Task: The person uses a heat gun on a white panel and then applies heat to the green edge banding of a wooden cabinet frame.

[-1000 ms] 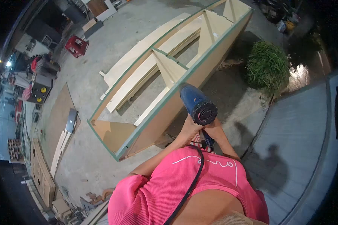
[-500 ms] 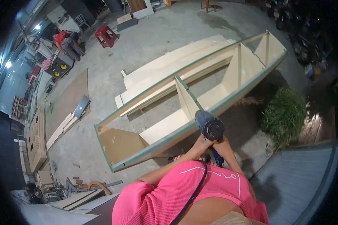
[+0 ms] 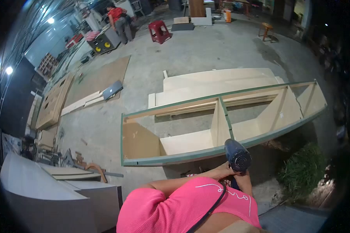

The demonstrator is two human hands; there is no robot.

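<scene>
Both my hands are closed together below a dark blue, pistol-shaped power tool (image 3: 238,156) with a round vented rear end. My left hand (image 3: 224,170) reaches in from the left to its grip. My right hand (image 3: 243,179) wraps the grip from the other side, its fingers mostly hidden. A black cord (image 3: 209,213) runs across my pink top. The tool's front end overlaps the near edge of a long wooden cabinet frame (image 3: 182,155), close to its middle divider (image 3: 217,124). Green strips line the frame's edges.
Pale boards (image 3: 217,81) lie behind the frame. A red stool (image 3: 158,32) and a person in a red top (image 3: 118,23) are farther back. A laptop (image 3: 112,89) rests on boards at left. Cut grass (image 3: 304,167) lies at right, white panels (image 3: 39,182) at lower left.
My view has turned to the left and lifted, so the room appears shifted right and rotated. Both hands still hold the tool close to the frame's near edge.
</scene>
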